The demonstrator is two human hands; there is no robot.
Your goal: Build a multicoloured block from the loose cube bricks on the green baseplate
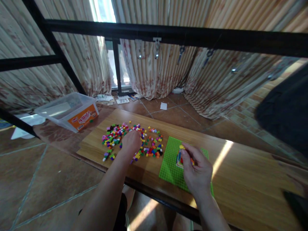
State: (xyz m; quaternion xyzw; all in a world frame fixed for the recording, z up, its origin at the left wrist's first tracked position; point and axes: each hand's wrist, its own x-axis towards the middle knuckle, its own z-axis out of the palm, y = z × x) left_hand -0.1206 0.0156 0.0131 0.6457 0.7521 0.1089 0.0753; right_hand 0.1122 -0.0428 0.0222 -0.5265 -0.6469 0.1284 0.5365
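Observation:
Small toy bricks (150, 151) in many colours lie scattered over the left part of the wooden board. My left hand (131, 141) reaches down among them, back of the hand up; its fingers are hidden, so a brick in them cannot be made out. To the right lies a green studded baseplate (169, 163). On it stands a small layered stack of coloured bricks (179, 160), with yellow at its top. My right hand (199, 168) is closed around this stack, thumb on the near side and fingers over the far side, hiding much of it.
A clear plastic tub (68, 110) with an orange label stands beyond the board's left end. The wooden board (245, 173) stretches to the right. Black metal rails (156, 30) cross in front of striped curtains (156, 70). Papers (163, 106) lie on the tiled floor.

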